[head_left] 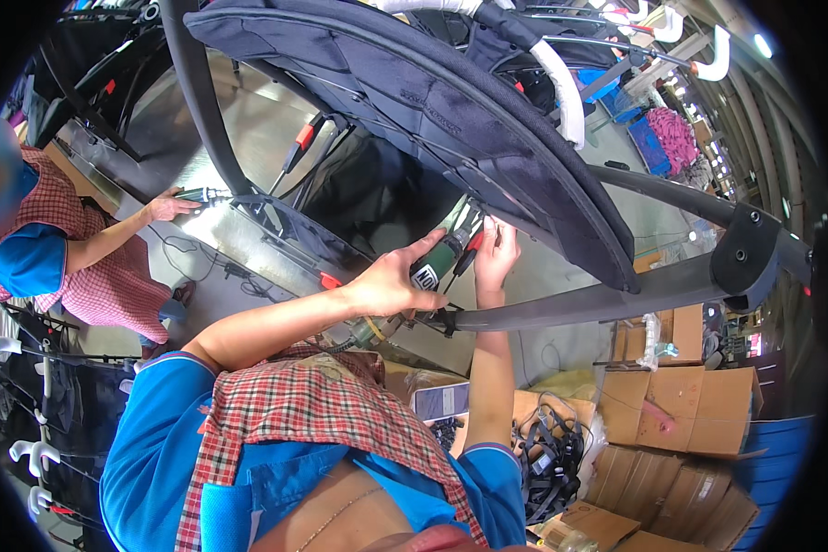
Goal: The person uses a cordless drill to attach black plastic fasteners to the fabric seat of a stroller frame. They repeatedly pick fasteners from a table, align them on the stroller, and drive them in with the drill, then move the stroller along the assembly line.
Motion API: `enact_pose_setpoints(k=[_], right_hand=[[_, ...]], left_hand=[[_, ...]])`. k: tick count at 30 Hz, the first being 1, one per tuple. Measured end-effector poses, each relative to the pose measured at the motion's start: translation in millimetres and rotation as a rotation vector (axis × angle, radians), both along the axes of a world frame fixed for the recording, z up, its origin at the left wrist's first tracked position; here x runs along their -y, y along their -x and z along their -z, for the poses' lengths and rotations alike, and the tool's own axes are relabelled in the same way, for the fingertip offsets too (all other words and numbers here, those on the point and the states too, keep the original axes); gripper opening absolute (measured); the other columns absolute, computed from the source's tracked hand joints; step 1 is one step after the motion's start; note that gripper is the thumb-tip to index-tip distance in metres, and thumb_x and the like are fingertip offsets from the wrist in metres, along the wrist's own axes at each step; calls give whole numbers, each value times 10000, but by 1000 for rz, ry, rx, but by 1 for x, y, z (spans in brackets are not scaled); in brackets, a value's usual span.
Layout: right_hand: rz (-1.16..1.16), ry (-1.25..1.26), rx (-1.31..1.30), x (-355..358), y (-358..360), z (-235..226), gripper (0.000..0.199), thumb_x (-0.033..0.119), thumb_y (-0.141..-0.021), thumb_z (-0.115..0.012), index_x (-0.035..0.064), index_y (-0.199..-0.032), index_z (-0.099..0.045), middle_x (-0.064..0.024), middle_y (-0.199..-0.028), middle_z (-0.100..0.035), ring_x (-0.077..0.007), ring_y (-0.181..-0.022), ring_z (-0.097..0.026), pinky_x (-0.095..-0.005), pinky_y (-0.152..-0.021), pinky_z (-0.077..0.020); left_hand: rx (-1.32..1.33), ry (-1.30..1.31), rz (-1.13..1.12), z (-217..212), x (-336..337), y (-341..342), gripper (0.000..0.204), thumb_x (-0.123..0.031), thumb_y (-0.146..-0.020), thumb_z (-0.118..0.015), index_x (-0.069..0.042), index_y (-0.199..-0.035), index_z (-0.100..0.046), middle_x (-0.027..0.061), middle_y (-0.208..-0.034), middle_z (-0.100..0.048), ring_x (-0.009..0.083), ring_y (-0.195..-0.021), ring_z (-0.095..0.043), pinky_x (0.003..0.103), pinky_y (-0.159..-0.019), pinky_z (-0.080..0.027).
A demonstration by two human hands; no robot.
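My left hand (391,283) is wrapped around the body of a green power screwdriver (439,262), its nose pointing up and away toward a joint of a stroller frame. Close beside that nose, my right hand (497,250) has its fingers pinched together against the joint; what they hold is hidden. A red-tipped black lever lies between the tool and my right fingers. Above both hands spreads the stroller's dark navy fabric canopy (414,101). A thick grey frame tube (561,308) runs to the right, just past my right wrist, ending at a dark round hinge (747,256).
At left, a co-worker's hand (170,204) holds another power tool (202,196) at the stroller's far side. Below right are a bundle of black straps (552,451) and cardboard boxes (676,405). White-handled stroller frames (36,455) stand at lower left. Cables lie on the floor.
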State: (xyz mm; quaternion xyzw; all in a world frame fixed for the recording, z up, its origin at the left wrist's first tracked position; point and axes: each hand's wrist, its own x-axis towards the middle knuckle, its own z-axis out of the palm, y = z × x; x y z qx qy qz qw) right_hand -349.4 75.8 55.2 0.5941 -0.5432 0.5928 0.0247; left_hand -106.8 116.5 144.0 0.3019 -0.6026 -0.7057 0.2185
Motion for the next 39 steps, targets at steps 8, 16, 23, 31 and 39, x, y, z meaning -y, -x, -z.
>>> enact_pose_setpoints(k=[8,16,23,31,39], right_hand=[[-215,67,247,0,-15,-14,386,-6,-958,-544,-79,-1319,-428,-145,-1224,-601,-178,-1107,-582,-288,-978,-431],[-72,-81,165,-1,-1,-1,305,-3,-956,-555,-81,-1247,-510,-131,-1186,-616,-170,-1073,-592,-295,-954,-463],[-71,-107,278,-5,-5,-10,250,9,-956,-560,-75,-1191,-531,-129,-1122,-631,-164,-1040,-596,-288,-910,-479],[-53,-221,89,-10,-11,-25,214,133,-976,-579,-64,-1052,-549,-139,-985,-643,-197,-891,-586,-335,-821,-479],[172,-255,-280,-7,-23,-41,344,238,-952,-614,-82,-1079,-616,-280,-967,-672,-414,-871,-665,-451,-717,-506]], left_hand=[[-87,-21,-2,5,3,1,956,-39,-774,-708,-89,-1544,-144,22,-771,-602,95,-547,-549,250,-543,-478],[-271,-200,17,13,6,8,925,23,-793,-647,-97,-1546,-125,70,-796,-596,150,-541,-598,280,-521,-498],[-340,-309,45,16,9,8,919,-7,-797,-647,-106,-1545,-124,81,-788,-603,154,-554,-601,297,-499,-501],[-249,18,63,28,17,-11,919,-142,-845,-698,-125,-1551,-109,64,-855,-624,116,-577,-584,277,-528,-502],[-713,-148,449,-10,-18,-159,887,-266,-909,-659,-163,-1556,-62,104,-877,-597,110,-584,-580,216,-460,-472]])
